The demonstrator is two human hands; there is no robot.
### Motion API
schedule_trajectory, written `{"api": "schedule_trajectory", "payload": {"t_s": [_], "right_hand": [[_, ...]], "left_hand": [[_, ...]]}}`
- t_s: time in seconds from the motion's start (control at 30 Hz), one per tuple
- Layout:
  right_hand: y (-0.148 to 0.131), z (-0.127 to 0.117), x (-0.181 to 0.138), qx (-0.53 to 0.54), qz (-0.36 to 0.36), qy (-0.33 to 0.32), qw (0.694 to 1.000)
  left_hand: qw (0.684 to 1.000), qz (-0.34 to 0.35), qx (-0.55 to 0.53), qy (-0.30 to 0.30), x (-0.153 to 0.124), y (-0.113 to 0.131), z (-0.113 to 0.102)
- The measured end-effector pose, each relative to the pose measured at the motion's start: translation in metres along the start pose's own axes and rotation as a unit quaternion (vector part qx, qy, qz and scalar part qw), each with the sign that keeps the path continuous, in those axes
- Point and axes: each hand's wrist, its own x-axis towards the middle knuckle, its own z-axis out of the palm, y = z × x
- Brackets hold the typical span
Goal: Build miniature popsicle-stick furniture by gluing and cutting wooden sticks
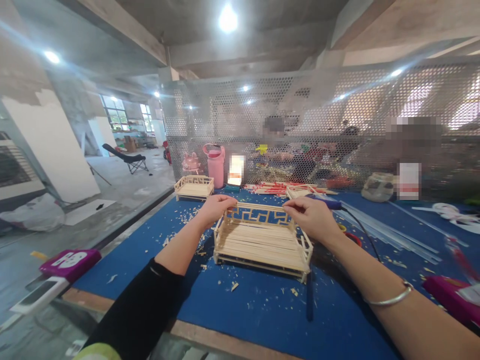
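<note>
A small wooden model bed [262, 242] made of thin sticks stands on the blue table mat [240, 310]. My left hand [215, 207] pinches the left end of its fretwork back rail. My right hand [313, 215] pinches the right end of the same rail. A blue-handled tool [330, 204] with a black cord lies just behind my right hand, touching or nearly touching it; I cannot tell if the hand holds it. A silver bangle [392, 299] sits on my right forearm.
A second finished model bed [194, 187] stands at the back left, next to a pink bottle [216, 165]. Red and pale sticks [277, 188] lie at the back, long clear rods [390, 232] to the right. A perforated screen [318, 115] backs the table; people sit behind it. Wood chips litter the mat.
</note>
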Motion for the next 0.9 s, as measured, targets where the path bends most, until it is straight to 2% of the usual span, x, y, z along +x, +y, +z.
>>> {"api": "schedule_trajectory", "payload": {"t_s": [0.07,0.17,0.23,0.37,0.5,0.9], "right_hand": [[0.003,0.000,-0.001,0.014,0.033,0.040,0.999],[0.010,-0.001,-0.001,0.052,0.097,0.141,0.984],[0.014,-0.003,-0.001,0.065,0.110,0.175,0.976],[0.015,-0.004,-0.003,0.062,0.088,0.106,0.989],[0.009,-0.001,-0.004,0.055,0.077,0.049,0.994],[0.004,0.003,-0.005,0.022,0.056,0.010,0.998]], "left_hand": [[1.000,-0.006,-0.023,0.016,-0.002,0.004,0.001],[0.998,0.005,-0.046,0.053,-0.003,0.007,0.000],[0.997,0.022,-0.035,0.066,-0.003,0.006,-0.002],[0.997,0.047,0.008,0.055,-0.005,0.001,-0.005],[0.998,0.032,0.000,0.053,-0.008,-0.001,-0.002],[0.998,0.037,-0.017,0.054,-0.013,0.001,0.001]]}}
